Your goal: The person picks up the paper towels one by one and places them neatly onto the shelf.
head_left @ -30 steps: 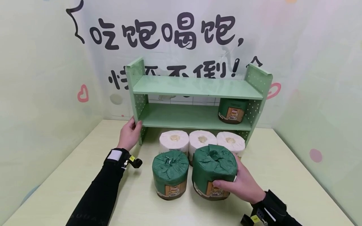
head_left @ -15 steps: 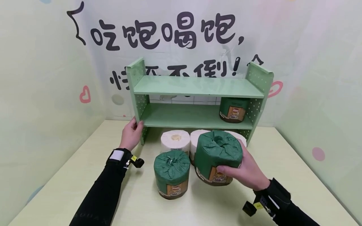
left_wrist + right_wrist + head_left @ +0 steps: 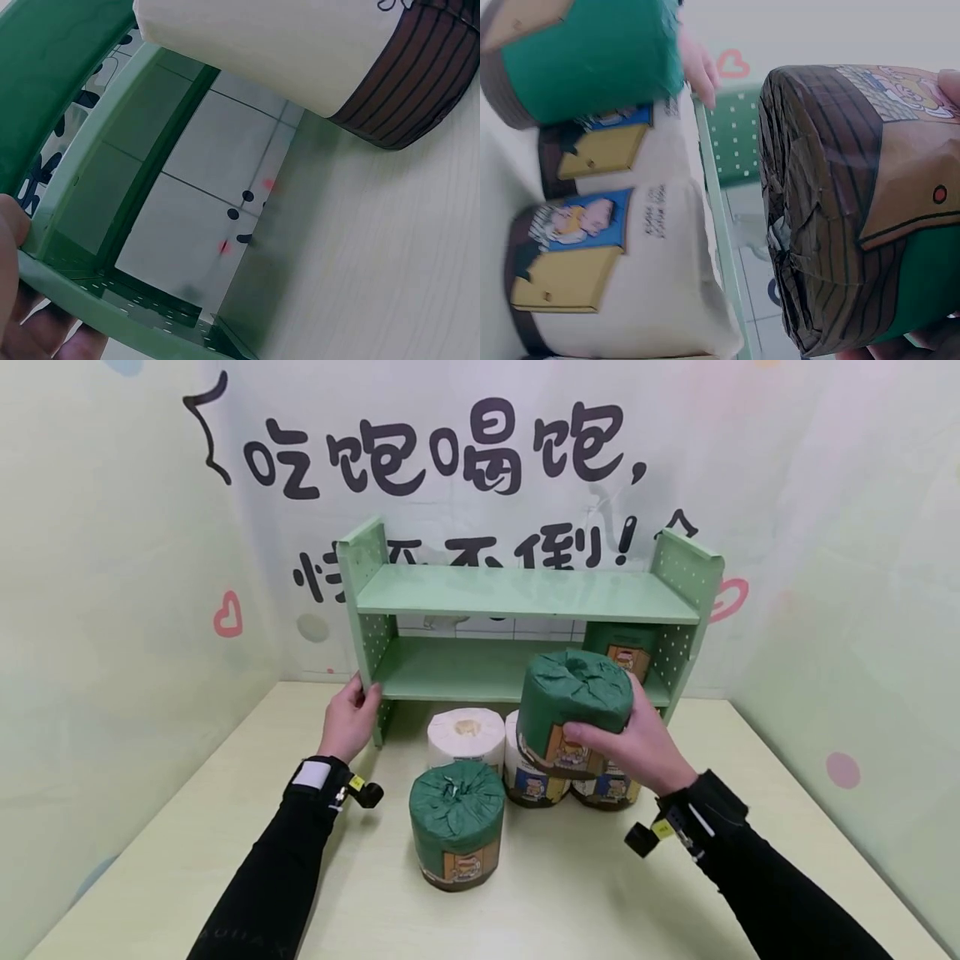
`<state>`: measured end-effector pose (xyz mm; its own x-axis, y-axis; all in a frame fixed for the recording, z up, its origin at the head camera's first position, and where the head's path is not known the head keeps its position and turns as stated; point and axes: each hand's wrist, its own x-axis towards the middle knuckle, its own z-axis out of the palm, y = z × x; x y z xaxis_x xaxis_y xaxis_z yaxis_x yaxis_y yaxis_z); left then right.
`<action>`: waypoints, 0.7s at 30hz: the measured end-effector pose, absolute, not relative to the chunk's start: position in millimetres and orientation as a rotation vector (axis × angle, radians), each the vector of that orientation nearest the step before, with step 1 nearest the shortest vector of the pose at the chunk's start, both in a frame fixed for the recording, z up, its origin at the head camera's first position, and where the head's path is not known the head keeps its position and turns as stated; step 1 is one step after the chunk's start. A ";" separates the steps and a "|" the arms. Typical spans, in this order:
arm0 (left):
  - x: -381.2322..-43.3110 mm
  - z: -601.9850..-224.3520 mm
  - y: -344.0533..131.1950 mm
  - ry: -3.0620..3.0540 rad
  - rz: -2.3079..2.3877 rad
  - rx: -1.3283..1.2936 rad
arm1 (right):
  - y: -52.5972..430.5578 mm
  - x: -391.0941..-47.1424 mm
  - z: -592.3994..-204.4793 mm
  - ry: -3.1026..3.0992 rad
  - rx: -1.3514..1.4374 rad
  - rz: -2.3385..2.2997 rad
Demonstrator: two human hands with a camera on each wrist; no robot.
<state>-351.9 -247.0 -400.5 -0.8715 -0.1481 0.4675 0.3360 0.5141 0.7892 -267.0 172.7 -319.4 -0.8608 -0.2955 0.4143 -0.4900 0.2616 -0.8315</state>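
Observation:
My right hand (image 3: 637,739) grips a green-wrapped toilet paper roll (image 3: 573,693) from its right side, thumb across the front. The roll is raised above the table, before the middle board; its brown underside (image 3: 802,210) shows in the right wrist view. On the left, my left hand (image 3: 348,720) holds the side panel of a pale green shelf rack (image 3: 465,668), with the thumb on one side and fingers on the other in the left wrist view. Another green roll (image 3: 457,831) stands on the table. A third (image 3: 626,639) sits at the middle board's right end, partly hidden.
White-topped rolls (image 3: 467,739) stand in a row on the table (image 3: 562,893) at the rack's front, partly covered by the held roll. The rack's top board (image 3: 525,589) bears nothing. A printed wall sheet (image 3: 450,452) rises behind.
The right hand has lifted the green roll from near the table up to the height of the middle board. My left hand keeps its hold on the rack.

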 end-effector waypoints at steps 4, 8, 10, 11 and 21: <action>-351.0 -399.9 -247.1 -2.272 -1.349 -0.157 | 168.4 -287.0 -313.9 -2.405 0.640 1.635; -350.4 -401.1 -246.7 -2.268 -1.341 -0.162 | 165.7 -304.0 -312.3 -2.448 0.573 1.587; -350.2 -402.0 -246.2 -2.264 -1.337 -0.171 | 164.6 -309.9 -312.3 -2.458 0.557 1.571; -350.0 -402.2 -246.1 -2.262 -1.333 -0.178 | 164.0 -312.1 -312.4 -2.466 0.542 1.558; -349.9 -402.7 -247.2 -2.265 -1.322 -0.188 | 160.0 -334.1 -314.6 -2.541 0.447 1.500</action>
<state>-349.9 -247.2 -402.7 -0.8619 -0.1310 0.4899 0.3621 0.5174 0.7754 -334.1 160.0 -314.6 -0.9431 -0.1746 0.2828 -0.3320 0.4533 -0.8272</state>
